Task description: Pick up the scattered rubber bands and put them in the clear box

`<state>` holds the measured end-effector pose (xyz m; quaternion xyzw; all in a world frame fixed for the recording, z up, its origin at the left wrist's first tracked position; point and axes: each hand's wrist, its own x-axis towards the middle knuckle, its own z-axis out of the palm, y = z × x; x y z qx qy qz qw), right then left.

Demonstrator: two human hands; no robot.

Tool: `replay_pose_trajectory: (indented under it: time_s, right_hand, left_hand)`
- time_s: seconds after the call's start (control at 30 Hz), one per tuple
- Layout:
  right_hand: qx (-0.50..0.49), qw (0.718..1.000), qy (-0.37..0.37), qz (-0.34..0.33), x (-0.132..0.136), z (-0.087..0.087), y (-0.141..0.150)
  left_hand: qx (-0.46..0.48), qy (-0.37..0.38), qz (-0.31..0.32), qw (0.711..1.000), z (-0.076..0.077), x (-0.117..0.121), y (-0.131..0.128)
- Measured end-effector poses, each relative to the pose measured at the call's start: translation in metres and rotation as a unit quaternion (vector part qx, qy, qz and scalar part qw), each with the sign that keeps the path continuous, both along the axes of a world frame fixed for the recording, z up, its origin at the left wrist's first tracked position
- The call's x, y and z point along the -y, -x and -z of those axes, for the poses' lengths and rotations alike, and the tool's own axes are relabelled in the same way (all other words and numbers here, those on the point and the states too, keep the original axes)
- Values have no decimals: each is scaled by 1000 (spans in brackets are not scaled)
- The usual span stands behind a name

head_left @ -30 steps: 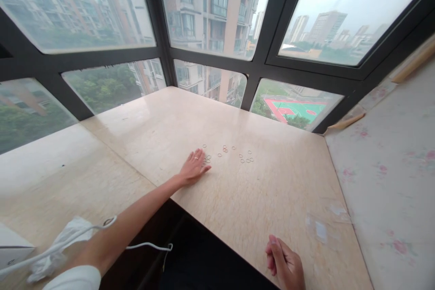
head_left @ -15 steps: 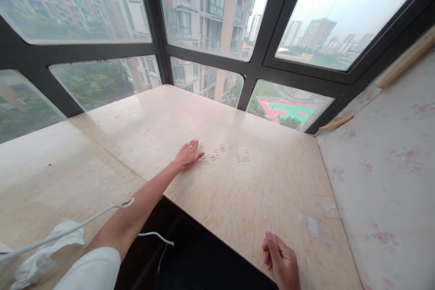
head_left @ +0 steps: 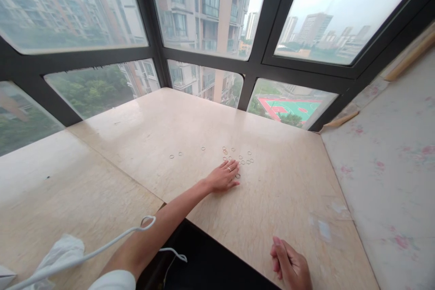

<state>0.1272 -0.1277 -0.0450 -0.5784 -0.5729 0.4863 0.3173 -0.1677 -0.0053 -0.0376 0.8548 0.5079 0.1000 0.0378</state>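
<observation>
Several small thin rings point(head_left: 233, 149) lie scattered on the pale marbled tabletop point(head_left: 272, 199). My left hand point(head_left: 224, 176) rests palm down among them with its fingers stretched out, and a ring shows on one finger. One ring point(head_left: 238, 176) sits at its fingertips; others under the palm would be hidden. To the left, apart from the hand, lie a few more rings point(head_left: 203, 148). At the table's front right, my right hand point(head_left: 288, 260) is curled closed with the thumb on top. Whatever its fingers hold, if anything, does not show.
A white cable point(head_left: 84, 256) crosses over my left forearm, beside crumpled white tissue point(head_left: 64, 251). Clear tape with a white patch point(head_left: 324, 230) sticks to the table near the flowered wall point(head_left: 390, 181). Dark window frames point(head_left: 251, 86) border the back.
My left hand has swept right and nearer across the table, bringing some rings along. Rings at the left are now uncovered. My right hand stays closed in about the same place.
</observation>
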Motion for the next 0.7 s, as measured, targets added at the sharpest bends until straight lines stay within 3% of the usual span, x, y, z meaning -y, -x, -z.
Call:
replay_pose_trajectory:
  time_s: [0.07,0.2,0.4,0.6,0.7]
  right_hand:
    - [-1,1000,-8,3,2,-2,1]
    - [-15,999,-24,23,5,-7,5]
    - [-30,999,-21,22,5,-8,8]
    - [-38,999,-29,15,5,-9,7]
    - [-39,999,-30,16,5,-7,6]
  left_hand:
    - [7,2,-19,1000,-3,-4,0]
    - [34,4,-145,989,-14,-3,28]
    - [37,40,-192,980,-31,8,61]
    - [37,28,-229,972,-32,1,37]
    - [64,25,-167,984,-32,-5,11]
